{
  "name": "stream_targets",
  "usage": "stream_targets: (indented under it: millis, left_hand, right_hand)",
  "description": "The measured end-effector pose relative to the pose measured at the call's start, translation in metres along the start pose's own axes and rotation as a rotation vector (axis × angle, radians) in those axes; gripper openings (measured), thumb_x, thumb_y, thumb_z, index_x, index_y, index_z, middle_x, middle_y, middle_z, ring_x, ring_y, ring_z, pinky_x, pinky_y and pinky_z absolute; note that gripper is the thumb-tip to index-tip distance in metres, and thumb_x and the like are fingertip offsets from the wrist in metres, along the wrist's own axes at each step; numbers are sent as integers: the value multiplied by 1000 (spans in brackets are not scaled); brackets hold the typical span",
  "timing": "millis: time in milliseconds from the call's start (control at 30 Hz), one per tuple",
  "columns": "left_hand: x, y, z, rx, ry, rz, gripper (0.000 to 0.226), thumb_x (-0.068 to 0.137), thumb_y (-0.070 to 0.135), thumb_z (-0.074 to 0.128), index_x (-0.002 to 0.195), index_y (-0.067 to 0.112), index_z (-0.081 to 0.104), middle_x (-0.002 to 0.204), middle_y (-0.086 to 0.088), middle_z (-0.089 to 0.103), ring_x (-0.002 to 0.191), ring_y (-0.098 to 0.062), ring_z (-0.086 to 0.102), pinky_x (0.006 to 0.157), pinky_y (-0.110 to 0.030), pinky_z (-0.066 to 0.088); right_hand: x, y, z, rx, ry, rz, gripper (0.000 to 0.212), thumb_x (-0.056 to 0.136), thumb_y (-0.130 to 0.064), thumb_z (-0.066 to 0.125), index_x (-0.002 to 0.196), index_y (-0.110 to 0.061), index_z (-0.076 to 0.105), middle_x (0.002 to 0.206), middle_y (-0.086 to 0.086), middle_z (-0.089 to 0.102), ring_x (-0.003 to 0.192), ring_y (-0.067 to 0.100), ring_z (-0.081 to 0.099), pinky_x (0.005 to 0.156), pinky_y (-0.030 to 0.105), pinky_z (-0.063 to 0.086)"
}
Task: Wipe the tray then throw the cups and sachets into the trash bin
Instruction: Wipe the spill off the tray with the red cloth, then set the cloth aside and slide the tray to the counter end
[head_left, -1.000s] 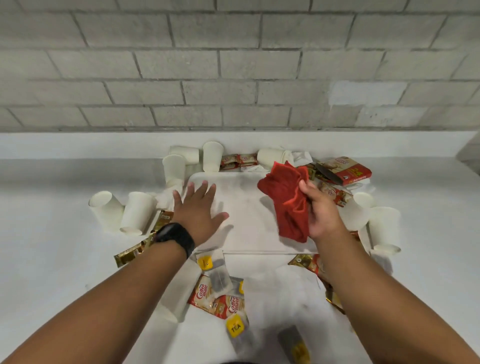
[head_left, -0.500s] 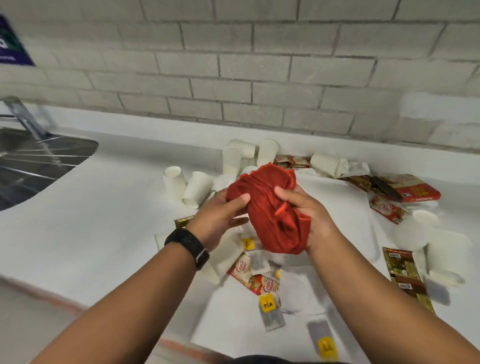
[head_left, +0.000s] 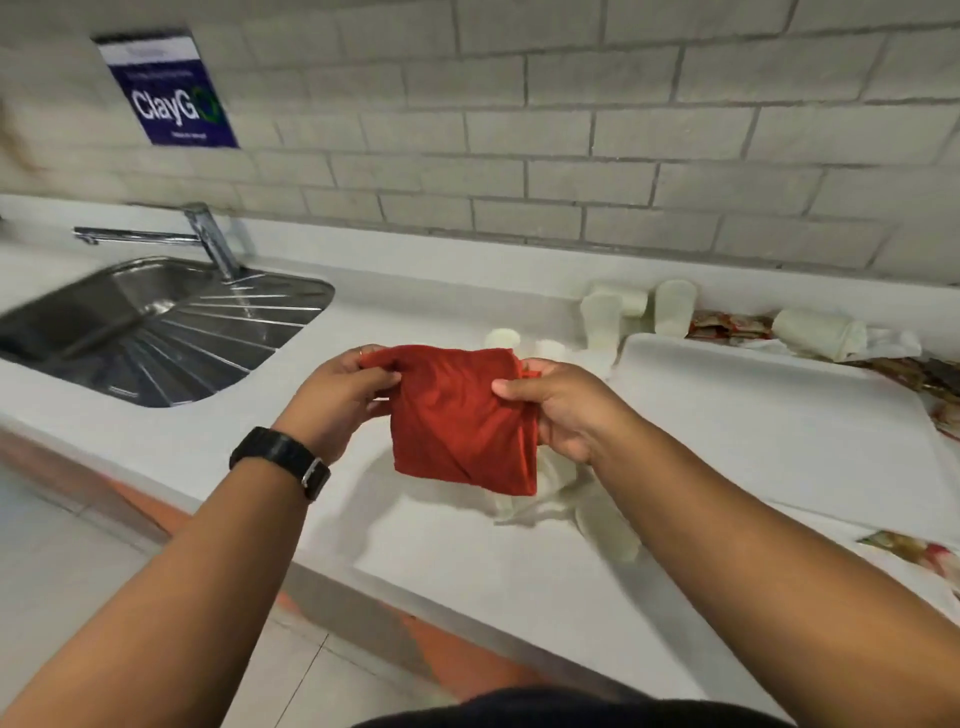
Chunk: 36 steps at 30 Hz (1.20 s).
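We hold a red cloth (head_left: 462, 421) up in the middle of the frame, above the white surface (head_left: 426, 312), with both hands. Our left hand (head_left: 337, 400) has its grip closed on the cloth's upper left edge, thumb and fingers pinching the fabric; a black watch (head_left: 283, 460) sits on that wrist. Our right hand (head_left: 561, 410) has its grip closed on the cloth's right edge, the thumb lying across the front and the fingers curled behind. The cloth hangs folded between the two hands, clear of the surface.

The white tray (head_left: 769, 415) lies on the surface at the right of the frame, just right of our right hand, its raised rim showing along the far and left sides. Behind its far left corner stand several white paper cups (head_left: 675, 306), some upright and some tipped; one more cup (head_left: 818, 332) lies on its side behind the tray's far edge, beside crumpled white paper. Printed sachets (head_left: 727, 325) lie between those cups along the wall, and another sachet (head_left: 909, 548) shows at the lower right edge. Below the cloth a flattened cup (head_left: 605, 527) lies on the surface, partly hidden by our right forearm.

At the left of the frame is a steel sink (head_left: 156, 322) with a tap (head_left: 208, 234). A blue sign (head_left: 166, 91) reading "ClayGo" is fixed to the grey brick wall in the upper left.
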<state>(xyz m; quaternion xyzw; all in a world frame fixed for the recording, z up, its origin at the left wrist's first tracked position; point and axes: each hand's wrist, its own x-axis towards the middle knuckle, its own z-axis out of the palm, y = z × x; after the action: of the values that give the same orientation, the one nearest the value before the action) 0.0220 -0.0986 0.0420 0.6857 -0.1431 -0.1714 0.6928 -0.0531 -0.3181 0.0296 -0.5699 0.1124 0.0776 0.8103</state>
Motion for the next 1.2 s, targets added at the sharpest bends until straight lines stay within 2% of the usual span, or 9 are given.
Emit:
stream_targets:
  millis: [133, 233, 333, 400, 500, 667, 833, 1067, 1200]
  left_hand:
    - [4, -1, -63, 95, 77, -2, 16, 75, -6, 53, 79, 9, 57, 74, -6, 64, 68, -15, 63, 74, -27, 54]
    - [2, -10, -101, 363, 91, -7, 36, 80, -19, 43, 81, 12, 61, 79, -5, 65, 72, -9, 62, 79, -27, 47]
    - [-8, -28, -131, 745, -207, -191, 50, 78, -21, 42, 97, 20, 64, 97, 0, 69, 94, -11, 62, 84, -22, 43]
    - [-14, -40, -137, 927, -331, -327, 50, 81, -15, 42, 107, 23, 61, 106, 7, 68, 105, -8, 59, 86, -17, 42]
    - [-18, -52, -129, 963, -228, -298, 40, 86, -2, 46, 105, 29, 61, 107, 15, 65, 108, -4, 57, 93, -23, 41]
    - [-11, -59, -91, 933, -117, -126, 24, 91, 15, 54, 110, 27, 62, 110, 12, 64, 104, -7, 58, 91, -23, 41]
    - [-3, -55, -40, 848, -173, -49, 19, 90, 25, 57, 106, 32, 65, 105, 15, 67, 100, -5, 61, 92, -30, 47]
    - [10, -43, 46, 761, -271, 34, 17, 91, 28, 58, 107, 29, 66, 101, 17, 65, 95, 0, 58, 77, -13, 42]
    - [22, -38, 102, 742, -308, 38, 17, 92, 29, 57, 106, 28, 65, 98, 17, 63, 90, 0, 57, 71, -13, 41]
  right_hand:
    - [37, 17, 48, -228, 12, -144, 16, 85, 1, 63, 88, -15, 65, 84, 3, 68, 78, 18, 64, 83, 34, 52]
    - [55, 34, 67, -605, 27, -301, 14, 82, -6, 67, 89, -18, 69, 92, 5, 71, 85, 22, 67, 87, 38, 51]
    - [56, 66, 74, -1016, -120, -200, 19, 78, -15, 73, 97, -18, 72, 100, 2, 73, 94, 20, 68, 88, 35, 51]
    - [48, 86, 74, -1101, -254, -51, 24, 79, -19, 75, 103, -23, 72, 105, -6, 72, 97, 10, 66, 90, 27, 50]
    - [41, 100, 76, -1103, -229, -44, 24, 84, -25, 70, 108, -26, 71, 111, -11, 69, 100, 4, 62, 92, 22, 48]
    - [31, 85, 77, -1056, -121, -165, 21, 86, -31, 66, 107, -31, 70, 112, -15, 68, 103, 3, 60, 91, 21, 45]
    - [8, 59, 55, -1014, 32, -226, 20, 88, -33, 64, 108, -31, 70, 109, -14, 70, 102, 2, 61, 90, 22, 47]
    - [-27, 24, -21, -885, 298, -223, 18, 88, -29, 66, 105, -27, 72, 104, -13, 71, 98, 2, 64, 91, 23, 48]
    - [-54, 7, -82, -869, 425, -234, 13, 87, -29, 67, 100, -30, 72, 101, -16, 70, 97, -1, 62, 88, 22, 47]
